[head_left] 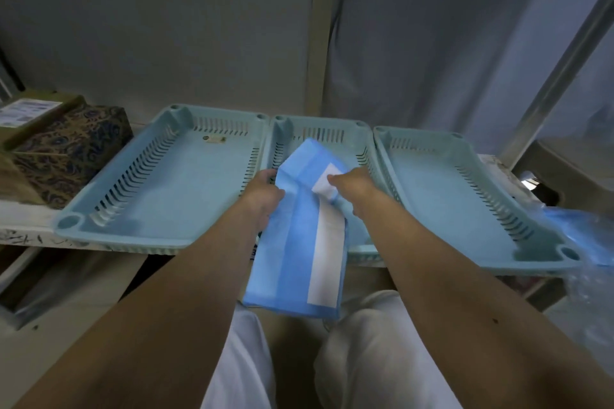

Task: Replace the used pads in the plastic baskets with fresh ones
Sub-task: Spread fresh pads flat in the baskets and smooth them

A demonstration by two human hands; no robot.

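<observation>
Three pale blue plastic baskets are sitting side by side on a white shelf (23,229): the left basket (159,183), the middle basket (332,133) and the right basket (465,196), their rims touching or nearly touching. Both arms are reaching forward over the person's white-clad legs (365,359), and both hands are holding one folded blue pad (295,242) with a white strip running along it. The left hand (262,192) is gripping the pad's left edge, fingers curled around it, while the right hand (355,186) is pinching the upper right part at the white strip. The pad is hanging tilted, its upper end lying over the front of the middle basket and its lower end drooping below the shelf edge toward the knees. The left and right baskets are showing smooth blue floors; whether that is a pad or bare plastic I cannot tell. A small label is lying near the far wall of the left basket. A dark patterned box (66,149) is standing on the shelf just left of the left basket, and crinkled clear plastic wrapping (584,242) with something blue inside is lying beside the right basket
</observation>
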